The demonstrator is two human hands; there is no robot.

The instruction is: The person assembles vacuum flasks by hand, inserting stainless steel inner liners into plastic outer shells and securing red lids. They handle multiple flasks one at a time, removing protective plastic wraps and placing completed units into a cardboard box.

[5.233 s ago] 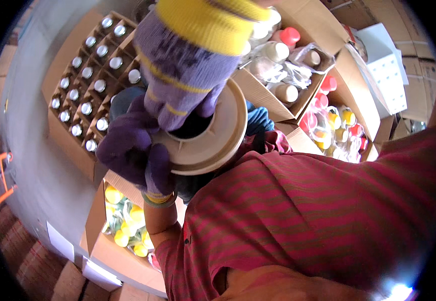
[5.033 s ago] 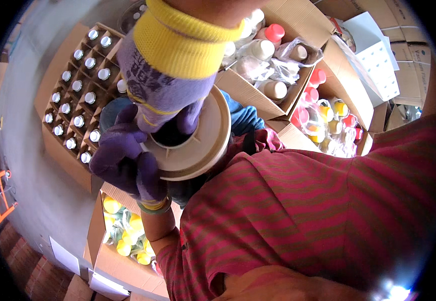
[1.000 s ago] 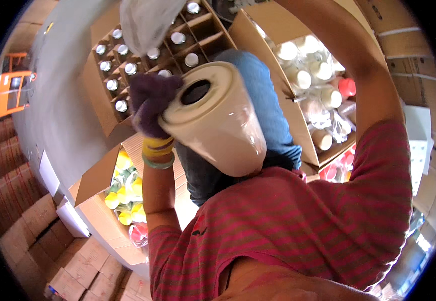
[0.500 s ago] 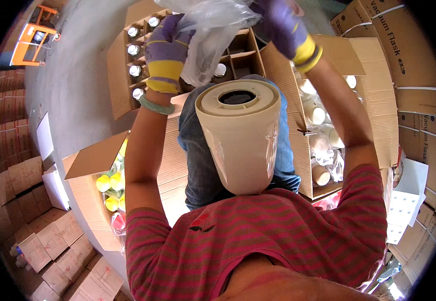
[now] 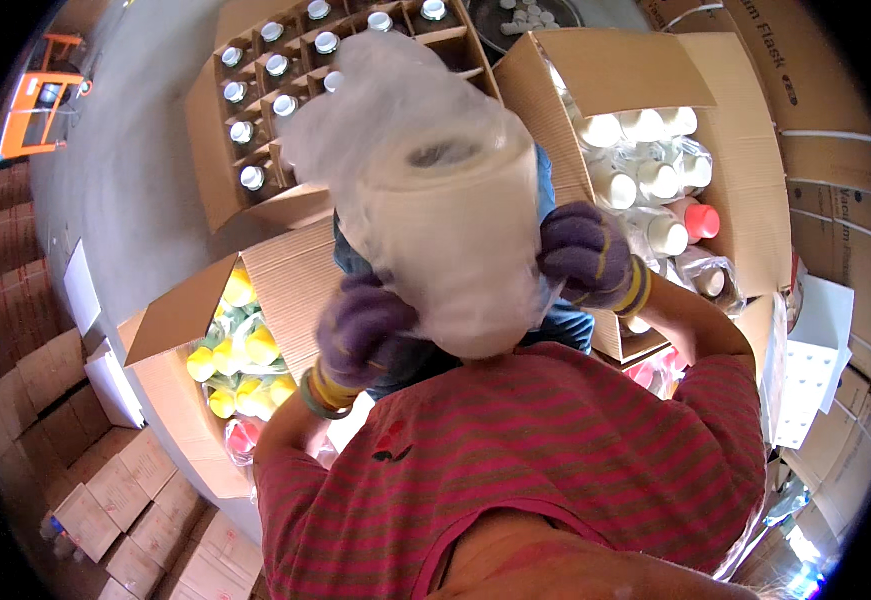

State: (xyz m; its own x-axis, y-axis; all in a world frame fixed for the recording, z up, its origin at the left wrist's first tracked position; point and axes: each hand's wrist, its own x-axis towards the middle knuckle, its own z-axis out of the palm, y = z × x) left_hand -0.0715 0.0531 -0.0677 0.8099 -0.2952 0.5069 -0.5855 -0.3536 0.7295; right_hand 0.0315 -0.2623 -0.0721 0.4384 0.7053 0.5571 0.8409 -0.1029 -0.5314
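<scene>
A cream flask casing [image 5: 455, 235], with a round opening in its upward-facing end, stands between my knees against my striped shirt. A clear plastic bag [image 5: 385, 90] is drawn over it, its closed end puffed up beyond the casing. My left hand [image 5: 363, 325], in a purple and yellow glove, is closed on the bag's edge at the casing's left side. On the right side my right hand [image 5: 587, 252], gloved alike, has its fingers curled round the bag's other edge. The bag's film blurs the casing's rim.
Ahead stands a divided carton [image 5: 205, 150] of silver-topped glass liners. An open carton [image 5: 755, 150] at right holds bagged flasks with cream tops and one red. Yellow-topped flasks fill the left carton [image 5: 185, 400]. A round tray [image 5: 525, 20] holds small white pieces; stacked boxes line both sides.
Both hands have come down toward me, pulling the bag from above the far carton over the casing. The casing, bare before, is now covered by the film.
</scene>
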